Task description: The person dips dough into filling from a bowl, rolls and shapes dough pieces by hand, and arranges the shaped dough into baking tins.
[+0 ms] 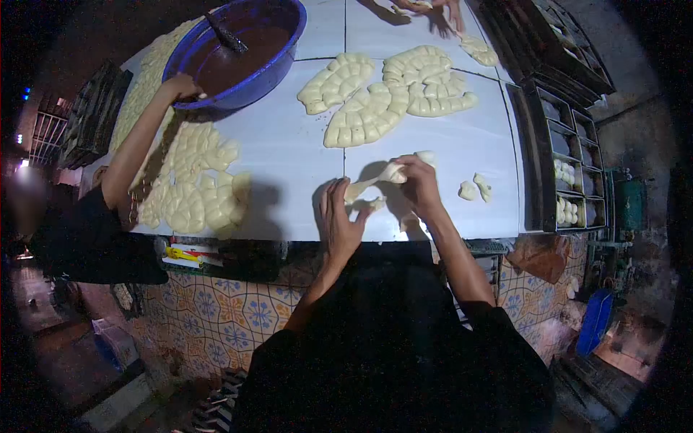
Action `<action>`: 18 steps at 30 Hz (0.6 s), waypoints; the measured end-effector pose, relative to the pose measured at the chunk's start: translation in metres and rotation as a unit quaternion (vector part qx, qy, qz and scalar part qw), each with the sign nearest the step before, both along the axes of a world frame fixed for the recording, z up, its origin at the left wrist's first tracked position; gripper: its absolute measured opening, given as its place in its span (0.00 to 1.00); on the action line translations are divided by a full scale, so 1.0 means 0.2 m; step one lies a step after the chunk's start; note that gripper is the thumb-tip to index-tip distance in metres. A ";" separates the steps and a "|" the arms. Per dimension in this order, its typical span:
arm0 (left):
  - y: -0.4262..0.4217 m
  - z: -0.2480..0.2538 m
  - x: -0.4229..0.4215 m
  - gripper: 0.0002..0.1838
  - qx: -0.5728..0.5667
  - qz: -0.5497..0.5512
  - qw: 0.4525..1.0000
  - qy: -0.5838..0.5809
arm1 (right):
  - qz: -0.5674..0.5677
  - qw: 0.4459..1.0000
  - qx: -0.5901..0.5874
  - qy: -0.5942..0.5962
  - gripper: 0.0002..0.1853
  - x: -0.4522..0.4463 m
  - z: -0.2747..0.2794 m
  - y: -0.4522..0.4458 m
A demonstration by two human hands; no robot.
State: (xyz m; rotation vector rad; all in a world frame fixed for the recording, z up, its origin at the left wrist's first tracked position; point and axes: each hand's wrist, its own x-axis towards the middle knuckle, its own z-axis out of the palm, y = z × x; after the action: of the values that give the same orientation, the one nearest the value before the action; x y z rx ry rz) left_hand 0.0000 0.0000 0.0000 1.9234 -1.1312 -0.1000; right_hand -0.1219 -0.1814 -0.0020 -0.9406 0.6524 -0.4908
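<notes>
A pale strip of dough (372, 182) stretches between my two hands over the white tabletop. My left hand (341, 220) grips its flattened left end with thumb and fingers. Closed round the bunched right end is my right hand (420, 184). A small bit of dough (376, 205) shows by my left thumb, and another pale lump (426, 156) lies behind my right fingers. Two loose dough scraps (468, 190) rest on the table to the right. Beyond my hands lie several segmented dough pieces (366, 115) in curved rows.
A blue basin (249, 99) of brown paste (242, 58) with a dark-handled tool stands at the back left. A co-worker's hand (180, 88) is at its rim. Dough pieces (191, 195) cover the left side. Another person's hands (433, 11) work at the far edge. Divided trays (570, 166) stand right.
</notes>
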 end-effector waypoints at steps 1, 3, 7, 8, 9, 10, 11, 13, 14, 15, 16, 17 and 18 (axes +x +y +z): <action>0.01 -0.03 0.04 0.45 0.055 -0.001 0.996 -0.067 | -0.022 0.987 0.081 -0.139 0.16 0.00 0.07 0.01; 0.03 -0.05 0.04 0.47 0.141 -0.040 0.983 -0.110 | -0.015 0.908 0.215 -0.360 0.16 -0.03 0.17 0.01; 0.08 0.01 0.03 0.45 0.093 -0.043 0.993 -0.063 | 0.040 0.984 -0.033 -0.172 0.19 0.00 0.23 -0.06; 0.09 -0.04 0.05 0.44 0.062 -0.018 0.996 -0.055 | 0.060 0.950 -0.297 0.073 0.20 0.02 0.22 -0.04; 0.11 -0.08 0.06 0.42 0.033 0.006 0.998 -0.045 | 0.106 0.857 -0.461 0.204 0.21 0.04 0.16 -0.03; 0.13 -0.09 0.07 0.36 0.007 0.048 0.999 -0.009 | 0.040 0.693 -0.662 0.283 0.20 0.07 0.19 0.06; 0.15 -0.10 0.09 0.31 0.027 0.063 0.998 -0.001 | 0.043 0.716 -0.653 0.244 0.23 0.10 0.23 0.11; 0.17 -0.10 0.14 0.25 0.118 0.035 0.990 -0.069 | 0.100 0.828 -0.511 0.208 0.19 0.21 0.24 0.21; 0.17 -0.10 0.13 0.22 0.118 0.042 0.990 -0.071 | 0.135 0.761 -0.573 0.274 0.18 0.27 0.26 0.29; 0.16 -0.09 0.13 0.19 0.117 0.046 0.989 -0.075 | 0.166 0.684 -0.627 0.335 0.16 0.32 0.31 0.36; 0.15 -0.08 0.14 0.14 0.113 0.047 0.986 -0.112 | 0.156 0.700 -0.636 0.287 0.15 0.37 0.18 0.38; 0.15 -0.11 0.16 0.13 0.070 0.072 0.993 -0.063 | 0.149 0.744 -0.614 0.217 0.14 0.38 0.08 0.37; 0.15 -0.18 0.19 0.12 0.024 0.098 0.995 -0.013 | 0.178 0.837 -0.483 0.186 0.14 0.40 0.10 0.36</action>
State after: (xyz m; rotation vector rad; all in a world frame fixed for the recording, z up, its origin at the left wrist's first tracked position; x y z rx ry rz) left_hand 0.0389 0.0309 -0.0369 2.0739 -0.9579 0.0058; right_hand -0.0425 -0.1088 0.0180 -2.1207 0.5365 -0.2814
